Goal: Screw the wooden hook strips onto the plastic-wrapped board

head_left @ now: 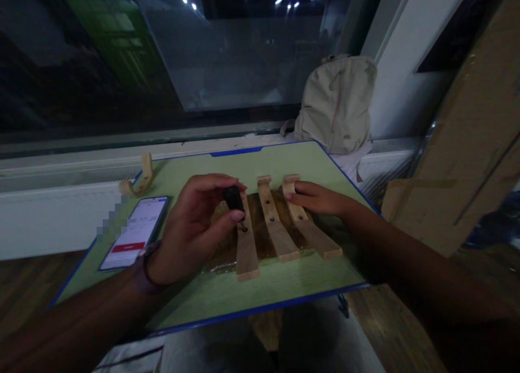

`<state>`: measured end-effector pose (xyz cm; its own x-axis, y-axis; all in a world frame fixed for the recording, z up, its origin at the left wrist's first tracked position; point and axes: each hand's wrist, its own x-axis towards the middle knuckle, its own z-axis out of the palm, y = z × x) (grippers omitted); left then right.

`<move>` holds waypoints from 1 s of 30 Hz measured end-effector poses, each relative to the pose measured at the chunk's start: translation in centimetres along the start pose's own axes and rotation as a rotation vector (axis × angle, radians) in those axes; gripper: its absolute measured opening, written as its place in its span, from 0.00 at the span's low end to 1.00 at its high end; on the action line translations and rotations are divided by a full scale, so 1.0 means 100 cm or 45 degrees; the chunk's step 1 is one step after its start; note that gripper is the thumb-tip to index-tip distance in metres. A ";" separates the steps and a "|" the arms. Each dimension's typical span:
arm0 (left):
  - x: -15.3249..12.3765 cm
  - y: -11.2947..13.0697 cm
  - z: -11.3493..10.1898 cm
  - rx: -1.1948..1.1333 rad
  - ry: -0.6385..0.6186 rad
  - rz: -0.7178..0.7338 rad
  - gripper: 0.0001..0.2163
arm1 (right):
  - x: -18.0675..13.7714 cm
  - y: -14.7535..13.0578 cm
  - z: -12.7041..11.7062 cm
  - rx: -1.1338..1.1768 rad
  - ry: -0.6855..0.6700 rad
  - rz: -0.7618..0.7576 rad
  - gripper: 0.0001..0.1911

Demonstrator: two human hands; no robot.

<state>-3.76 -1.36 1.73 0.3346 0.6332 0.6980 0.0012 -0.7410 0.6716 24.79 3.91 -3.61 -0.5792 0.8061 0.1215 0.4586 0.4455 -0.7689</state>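
Note:
My left hand (201, 216) is closed around the black handle of a short screwdriver (233, 201). The screwdriver's tip meets a dark screw or hole in the leftmost wooden hook (247, 256). Two more wooden hooks, a middle one (276, 229) and a right one (319, 235), lie beside it, each with dark screws or holes. All three lie across a shiny brown board (262, 208). My right hand (319, 198) grips the upper part of the right hook, thumb on top; its other fingers are partly hidden.
A green folding table (195, 302) with a blue edge carries everything. At its left lie a phone (136, 232) with a lit screen and another curved wooden hook (142, 181). Behind stands a beige backpack (339, 105) by the window; cardboard (455, 145) leans at the right.

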 end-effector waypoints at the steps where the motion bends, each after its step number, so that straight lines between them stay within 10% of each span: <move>1: 0.000 -0.001 -0.001 0.030 0.017 0.051 0.18 | 0.000 0.000 0.000 -0.003 -0.001 0.003 0.21; 25: -0.009 0.000 0.006 -0.001 0.154 -0.099 0.16 | -0.001 -0.001 0.000 -0.028 0.020 -0.007 0.21; 30: -0.003 -0.003 0.000 0.092 0.102 0.097 0.15 | 0.000 0.001 0.000 -0.041 0.004 -0.028 0.24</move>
<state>-3.81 -1.33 1.33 0.2597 0.5884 0.7657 0.0476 -0.7998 0.5984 24.85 3.96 -3.73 -0.5873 0.7971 0.1403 0.4670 0.4753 -0.7457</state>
